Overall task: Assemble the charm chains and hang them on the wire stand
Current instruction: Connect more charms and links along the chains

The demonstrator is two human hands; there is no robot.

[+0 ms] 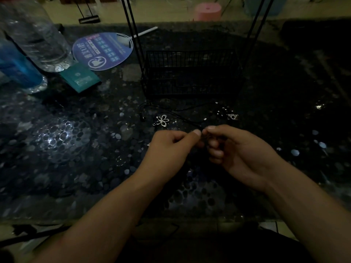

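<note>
Two hands pinch a thin black cord together above the dark counter.

The left hand (171,143) and the right hand (235,147) meet thumb to thumb, each with fingers curled and pinching the black cord (182,118); a small charm seems to sit between the fingertips, but the light is too poor to be sure. The cord runs from the hands toward the far edge of the counter (66,149). Just beside it lies a silver flower charm (162,120), and to the right a small camera-shaped charm (232,116). Behind them stands the black wire stand (190,73) with its basket base. Near the far left corner are a round paper fan (103,51), a green packet (80,77) and a clear plastic bottle (38,35).
</note>
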